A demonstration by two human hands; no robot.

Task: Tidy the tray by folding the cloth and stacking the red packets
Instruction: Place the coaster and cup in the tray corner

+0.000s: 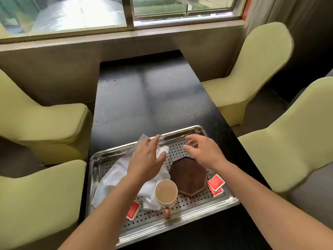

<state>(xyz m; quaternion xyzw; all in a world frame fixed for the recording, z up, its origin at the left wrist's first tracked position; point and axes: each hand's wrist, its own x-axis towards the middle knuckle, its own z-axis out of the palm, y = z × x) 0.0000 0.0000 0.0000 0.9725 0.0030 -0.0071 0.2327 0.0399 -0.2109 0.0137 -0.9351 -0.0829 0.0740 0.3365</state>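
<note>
A crumpled white cloth (pixel 115 175) lies across the left half of a perforated steel tray (pixel 201 204). My left hand (pixel 146 157) hovers over the cloth's far part with fingers spread, holding nothing. My right hand (pixel 201 150) is open above the tray's far right area, beside the cloth. One red packet (pixel 133 211) lies at the tray's near left, partly under my left forearm. Two overlapping red packets (pixel 215 184) lie at the right edge.
A cup of milky drink (pixel 166 193) stands on the tray's near middle, touching the cloth. A dark octagonal coaster (pixel 189 175) lies right of it. The tray sits on a black table (pixel 149 94) with pale yellow chairs (pixel 45 123) on both sides.
</note>
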